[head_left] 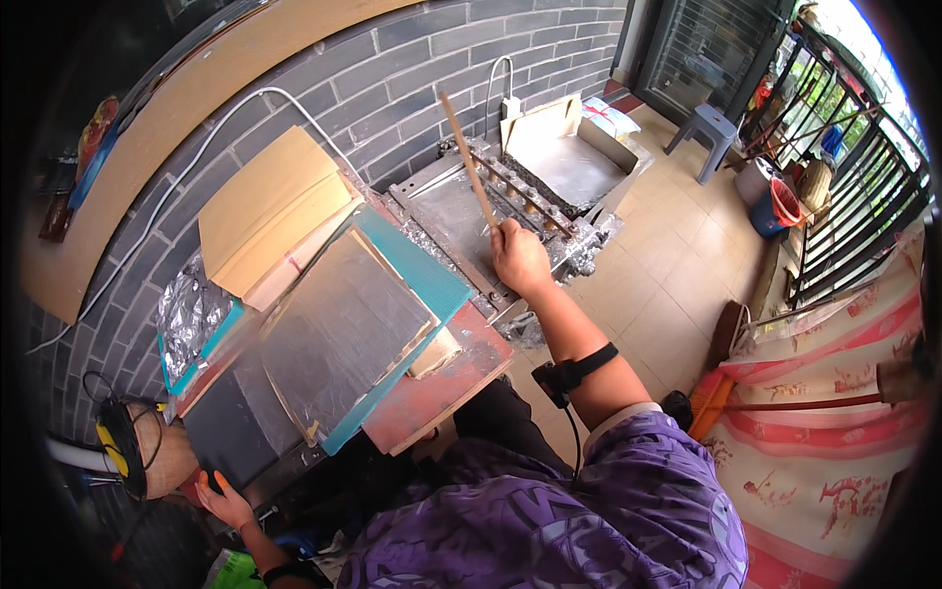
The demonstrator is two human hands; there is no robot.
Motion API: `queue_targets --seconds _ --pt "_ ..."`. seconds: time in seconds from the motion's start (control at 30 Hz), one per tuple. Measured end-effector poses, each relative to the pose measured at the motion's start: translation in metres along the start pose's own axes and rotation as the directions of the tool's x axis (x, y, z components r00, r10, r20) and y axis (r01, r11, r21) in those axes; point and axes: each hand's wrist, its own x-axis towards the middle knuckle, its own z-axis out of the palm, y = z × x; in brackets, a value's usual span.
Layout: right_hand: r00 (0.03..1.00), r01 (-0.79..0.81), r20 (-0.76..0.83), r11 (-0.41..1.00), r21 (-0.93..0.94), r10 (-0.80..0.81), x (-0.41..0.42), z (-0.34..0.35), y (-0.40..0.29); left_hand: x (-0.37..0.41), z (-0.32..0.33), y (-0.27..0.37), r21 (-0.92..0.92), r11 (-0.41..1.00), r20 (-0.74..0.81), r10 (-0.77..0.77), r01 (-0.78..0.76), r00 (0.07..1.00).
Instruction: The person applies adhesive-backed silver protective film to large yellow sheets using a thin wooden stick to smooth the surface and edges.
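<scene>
My right hand (521, 254) is closed around one end of a thin wooden stick (469, 162), which points up and away over a metal-framed apparatus (449, 210). A row of brass-coloured fittings (515, 190) on a bar runs across this apparatus beside the hand. My left hand (224, 502), with orange coverings on two fingertips, is at the near edge of a dark flat panel (228, 420). Its fingers are apart, and whether they touch the panel is hard to tell. Between the hands, a grey film-like sheet (346, 331) lies on a teal corrugated board (434, 283).
A stack of yellowish paper (272, 213) leans behind the sheet, near crumpled foil (193, 313). Beyond the apparatus sits a shallow metal tray (567, 166). A red board (449, 375) juts toward me. A grey stool (705, 132) and blue bin (771, 210) stand on the tiled floor.
</scene>
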Motion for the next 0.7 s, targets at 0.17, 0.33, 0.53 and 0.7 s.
queue_targets --seconds 0.17,0.33,0.53,0.7 --pt "1.0 -0.001 0.029 1.0 0.004 0.001 0.001 -0.003 0.001 0.003 0.008 -0.004 0.024 0.999 0.038 -0.044 0.043 0.998" --pt "0.997 0.044 0.057 0.998 0.048 -0.046 -0.003 -0.004 -0.007 0.006 0.0 -0.015 0.141 0.989 0.099 -0.067 0.053 0.993" --pt "0.989 0.098 0.104 0.991 0.092 -0.107 -0.005 -0.01 -0.002 0.008 0.002 0.004 0.369 0.916 0.112 -0.21 0.155 0.971" --pt "0.989 0.059 0.126 0.99 0.131 -0.075 -0.003 -0.017 0.0 0.011 0.003 -0.001 0.408 0.887 0.126 -0.288 0.215 0.949"
